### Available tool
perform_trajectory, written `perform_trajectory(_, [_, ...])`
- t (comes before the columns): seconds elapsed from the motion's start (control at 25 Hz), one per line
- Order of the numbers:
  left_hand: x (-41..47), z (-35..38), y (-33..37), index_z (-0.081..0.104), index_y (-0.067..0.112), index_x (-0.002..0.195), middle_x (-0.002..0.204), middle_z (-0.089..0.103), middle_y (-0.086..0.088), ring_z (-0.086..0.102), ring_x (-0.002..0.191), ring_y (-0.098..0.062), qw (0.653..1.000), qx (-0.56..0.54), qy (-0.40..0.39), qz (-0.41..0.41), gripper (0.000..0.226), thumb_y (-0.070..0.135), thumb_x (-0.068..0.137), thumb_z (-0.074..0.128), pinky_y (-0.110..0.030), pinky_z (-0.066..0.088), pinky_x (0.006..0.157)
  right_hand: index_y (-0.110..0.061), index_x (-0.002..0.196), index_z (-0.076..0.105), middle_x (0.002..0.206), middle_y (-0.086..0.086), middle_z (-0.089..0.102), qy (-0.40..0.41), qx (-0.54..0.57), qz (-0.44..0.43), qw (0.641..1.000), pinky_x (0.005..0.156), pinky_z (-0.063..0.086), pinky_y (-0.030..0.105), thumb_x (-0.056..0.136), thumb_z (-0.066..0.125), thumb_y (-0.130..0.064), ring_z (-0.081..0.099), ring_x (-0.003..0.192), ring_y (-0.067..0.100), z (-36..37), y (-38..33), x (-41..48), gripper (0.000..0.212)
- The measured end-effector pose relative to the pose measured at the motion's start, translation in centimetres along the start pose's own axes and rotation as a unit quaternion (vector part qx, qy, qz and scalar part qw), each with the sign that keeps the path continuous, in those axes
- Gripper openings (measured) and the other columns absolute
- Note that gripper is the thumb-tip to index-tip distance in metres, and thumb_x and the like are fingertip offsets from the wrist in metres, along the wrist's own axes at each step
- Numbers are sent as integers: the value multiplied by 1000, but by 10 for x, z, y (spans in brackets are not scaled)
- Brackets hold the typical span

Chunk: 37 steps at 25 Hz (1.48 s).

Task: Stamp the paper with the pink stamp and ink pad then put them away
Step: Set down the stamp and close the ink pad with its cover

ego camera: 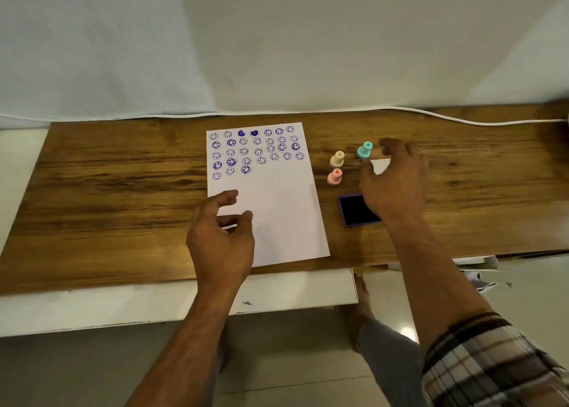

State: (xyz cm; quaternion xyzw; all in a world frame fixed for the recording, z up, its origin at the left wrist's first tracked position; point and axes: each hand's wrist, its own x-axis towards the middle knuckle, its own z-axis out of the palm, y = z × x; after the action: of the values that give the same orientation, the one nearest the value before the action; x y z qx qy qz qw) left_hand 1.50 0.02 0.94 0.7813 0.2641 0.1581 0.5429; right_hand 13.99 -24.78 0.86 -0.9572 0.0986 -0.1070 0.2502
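Observation:
A white paper point(277, 209) lies on the wooden table, its upper part covered with several purple smiley and heart prints. The pink stamp point(335, 177) stands upright just right of the paper. Below it sits the open purple ink pad point(354, 209), its right side hidden by my right hand point(395, 185), which hovers with fingers spread and holds nothing. My left hand point(221, 237) rests over the paper's lower left corner, fingers curled apart and empty.
A cream stamp point(337, 159) and a teal stamp point(365, 150) stand above the pink one. A white object point(381, 166) shows behind my right hand. A white cable point(446, 119) runs along the table's back edge. The wooden table point(107, 191) extends left.

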Motion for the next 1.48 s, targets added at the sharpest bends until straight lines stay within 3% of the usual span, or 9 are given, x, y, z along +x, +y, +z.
perform_trajectory(0.08, [2,-1,-1,69,24,122,121,73,-1,72,84,-2,1000,-1,13,2,37,10,89,78,-4,49,66,-19,152,39,154,15,45,-46,-56,63,995,106,46,55,90,71,-47,43,139,38,-1,12,4,75])
perform_trajectory(0.2, [4,2,-4,68,27,122,122,71,6,73,86,-5,1000,-22,6,-14,38,12,89,78,-14,55,69,-14,159,23,159,20,38,-102,-67,101,987,110,41,58,88,70,-55,37,143,42,4,19,3,94])
perform_trajectory(0.32, [6,4,-8,68,28,122,120,71,8,75,90,-19,995,-69,4,-69,37,13,90,78,-29,62,72,-15,159,22,157,21,41,-88,-58,122,987,110,41,57,86,73,-54,39,142,42,6,21,6,98])
perform_trajectory(0.48, [9,2,-10,69,26,121,117,72,5,76,89,-19,994,-81,4,-80,34,11,91,76,-42,66,78,-15,156,27,155,19,44,-56,-76,131,987,107,44,55,83,77,-55,43,139,40,6,23,8,97])
perform_trajectory(0.56, [11,0,-10,70,27,120,115,72,6,76,85,-15,992,-87,4,-87,33,12,92,76,-43,67,78,-16,156,30,152,16,49,-36,8,175,984,102,49,50,81,78,-58,50,135,37,-7,23,10,99])
perform_trajectory(0.68, [14,-1,-8,70,26,120,116,73,5,77,85,-14,992,-89,8,-94,31,12,93,75,-45,67,80,-24,152,35,144,9,57,-15,196,271,942,90,57,44,77,79,-58,61,124,31,-36,18,-2,93])
perform_trajectory(0.88, [7,1,-3,70,30,116,117,73,4,75,94,-25,995,-76,-10,-69,29,13,93,73,-55,64,83,-25,155,25,151,10,47,-42,17,161,986,100,53,56,75,81,-60,53,132,34,-41,6,-73,104])
perform_trajectory(1.08, [2,1,0,69,27,121,123,72,6,74,97,-23,997,-63,-18,-50,30,15,94,73,-54,63,86,-21,158,19,160,10,38,-83,-27,120,989,110,44,53,81,78,-59,40,144,35,-13,-1,-89,104])
perform_trajectory(1.48, [-6,9,3,68,23,121,119,72,2,73,99,-23,997,-42,-55,-37,29,12,95,72,-50,65,84,-20,155,24,155,13,45,-79,-68,113,988,110,42,53,77,78,-65,42,140,38,12,2,-82,105])
